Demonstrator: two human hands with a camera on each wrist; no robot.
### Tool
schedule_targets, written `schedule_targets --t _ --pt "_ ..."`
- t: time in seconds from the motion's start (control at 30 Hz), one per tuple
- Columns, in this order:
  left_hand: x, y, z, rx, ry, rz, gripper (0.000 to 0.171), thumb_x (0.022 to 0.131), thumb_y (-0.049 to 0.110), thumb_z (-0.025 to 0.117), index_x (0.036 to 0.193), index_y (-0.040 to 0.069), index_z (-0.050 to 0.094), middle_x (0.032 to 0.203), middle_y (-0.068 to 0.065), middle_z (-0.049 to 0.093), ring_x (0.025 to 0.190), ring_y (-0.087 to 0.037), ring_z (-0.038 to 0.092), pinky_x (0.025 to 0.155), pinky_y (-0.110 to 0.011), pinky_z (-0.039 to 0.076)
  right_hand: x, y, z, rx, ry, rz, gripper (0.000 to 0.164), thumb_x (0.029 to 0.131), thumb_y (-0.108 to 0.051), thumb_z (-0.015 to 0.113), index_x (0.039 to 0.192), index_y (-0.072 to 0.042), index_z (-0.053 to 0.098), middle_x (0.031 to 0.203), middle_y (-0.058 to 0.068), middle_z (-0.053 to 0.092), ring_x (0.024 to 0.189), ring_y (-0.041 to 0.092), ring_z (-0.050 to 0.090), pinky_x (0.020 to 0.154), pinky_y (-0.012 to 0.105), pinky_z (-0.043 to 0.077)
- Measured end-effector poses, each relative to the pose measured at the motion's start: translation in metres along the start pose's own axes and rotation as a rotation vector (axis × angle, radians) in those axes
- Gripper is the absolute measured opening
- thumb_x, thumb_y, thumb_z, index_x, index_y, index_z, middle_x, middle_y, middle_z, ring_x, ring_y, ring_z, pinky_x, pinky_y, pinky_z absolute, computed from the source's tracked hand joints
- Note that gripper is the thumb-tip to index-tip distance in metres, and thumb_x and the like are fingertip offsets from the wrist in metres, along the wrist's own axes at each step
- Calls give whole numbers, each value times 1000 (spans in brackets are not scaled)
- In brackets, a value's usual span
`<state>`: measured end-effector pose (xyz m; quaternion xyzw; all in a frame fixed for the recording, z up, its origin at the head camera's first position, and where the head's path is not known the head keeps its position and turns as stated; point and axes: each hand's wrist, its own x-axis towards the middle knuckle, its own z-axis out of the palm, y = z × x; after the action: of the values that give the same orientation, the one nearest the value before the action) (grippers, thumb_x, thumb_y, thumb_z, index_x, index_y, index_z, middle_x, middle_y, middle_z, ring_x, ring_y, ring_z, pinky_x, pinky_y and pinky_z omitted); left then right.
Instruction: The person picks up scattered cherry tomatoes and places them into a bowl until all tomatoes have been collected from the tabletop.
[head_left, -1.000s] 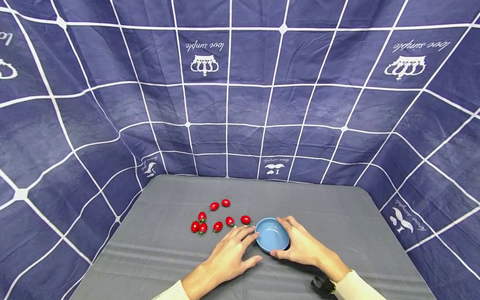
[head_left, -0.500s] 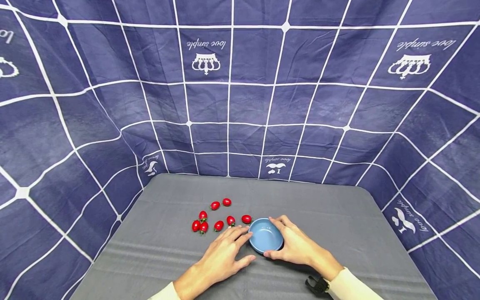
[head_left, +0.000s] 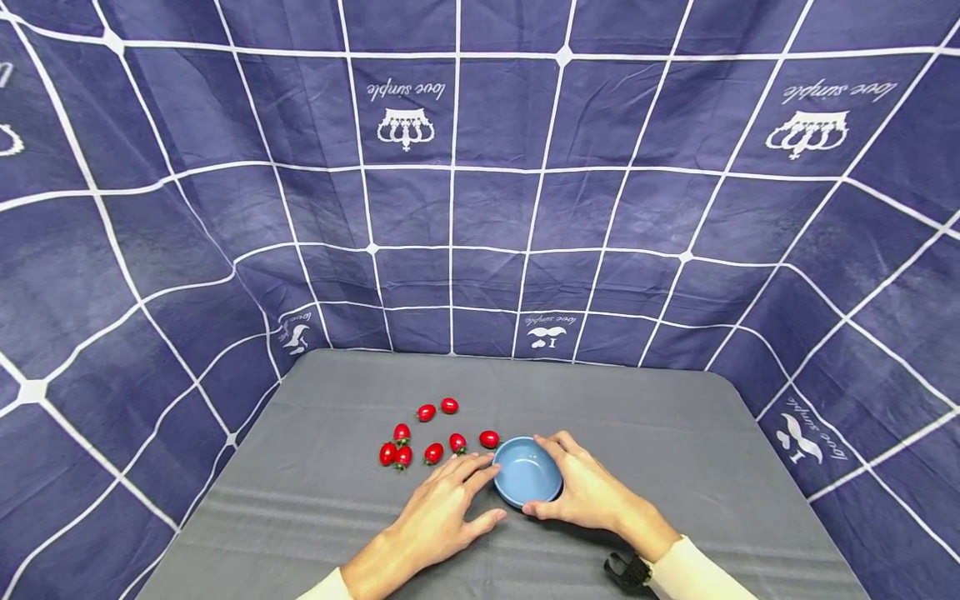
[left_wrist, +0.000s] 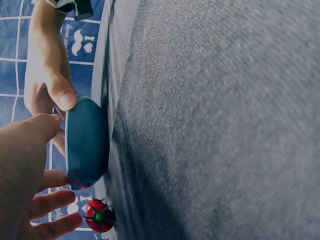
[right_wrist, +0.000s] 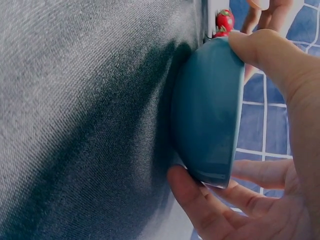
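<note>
A small round blue bowl (head_left: 527, 472) stands upright near the middle of the table's front half. My right hand (head_left: 588, 487) grips it from the right, thumb at the near side and fingers round the far side, as the right wrist view of the bowl (right_wrist: 207, 112) also shows. On the bowl's left, my left hand (head_left: 442, 512) has its fingers loosely extended and its fingertips by the rim; the thumb is apart from it. Just beyond the rim lies a cherry tomato (head_left: 489, 439); the left wrist view shows a tomato (left_wrist: 100, 216) by my left fingertips.
Several more cherry tomatoes lie to the left, including a cluster (head_left: 397, 447) and a pair farther back (head_left: 437, 409). Grey cloth covers the table (head_left: 637, 417). Blue curtains with white lines (head_left: 487, 208) enclose its back and sides. A black band (head_left: 628, 571) is at my right wrist.
The bowl has slid a little left with my right hand, closer to the tomatoes. My left hand has shifted left as well, staying beside the rim.
</note>
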<state>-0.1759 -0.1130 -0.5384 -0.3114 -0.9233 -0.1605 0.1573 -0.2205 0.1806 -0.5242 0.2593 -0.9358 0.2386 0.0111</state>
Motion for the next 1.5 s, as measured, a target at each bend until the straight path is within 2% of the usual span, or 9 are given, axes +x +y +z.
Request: schedule_targets --t 0.2,0.47,0.7,1.0,1.1,1.3,1.4,1.5 --pt "-1 -8 -3 -30 47 -10 64 105 51 87 155 15 74 158 -5 74 146 -27 72 123 -57 60 1 0 1 -2 2 -1 109 81 -62 103 163 -2 63 147 9 68 124 26 77 106 47 67" --pt "-5 -26 -16 -34 89 -119 67 100 48 93 156 18 74 158 -6 74 140 -28 74 115 -53 63 1 -1 3 -18 27 -6 109 77 -60 105 160 -3 65 142 6 70 123 26 78 106 47 67" --pt "-15 -49 -28 -31 112 -212 69 95 43 98 155 17 75 159 -8 72 144 -35 72 113 -61 62 1 -2 3 -17 31 2 108 76 -61 106 159 -4 66 139 4 70 121 25 78 106 46 67" --pt "-33 -85 -41 4 156 -256 82 83 38 107 155 15 74 154 -11 75 140 -40 73 106 -64 64 2 -4 1 -19 38 25 110 72 -63 107 157 -5 67 133 2 69 117 24 78 104 45 67" --pt "-39 -97 -44 -2 173 -265 81 78 34 110 150 14 77 149 -11 77 136 -39 75 105 -62 65 2 -4 1 -20 47 20 109 72 -63 107 155 -5 68 131 1 69 115 23 78 102 44 67" --pt "-46 -116 -47 -58 194 -257 68 71 20 114 131 11 83 132 -8 80 122 -32 80 104 -55 66 4 -4 2 -18 59 13 106 71 -65 107 150 -5 70 127 1 69 111 24 77 99 45 67" --pt "-47 -123 -46 -87 202 -236 62 69 12 113 123 10 83 121 -5 81 112 -27 82 100 -50 68 5 -3 2 -17 57 15 106 70 -65 108 149 -6 70 127 1 68 111 24 77 98 44 67" --pt "-46 -128 -46 -124 189 -244 55 71 4 111 118 10 82 114 -4 80 99 -25 80 89 -42 68 5 -4 2 -18 51 22 106 70 -65 107 149 -6 70 127 1 69 112 23 77 99 44 67"
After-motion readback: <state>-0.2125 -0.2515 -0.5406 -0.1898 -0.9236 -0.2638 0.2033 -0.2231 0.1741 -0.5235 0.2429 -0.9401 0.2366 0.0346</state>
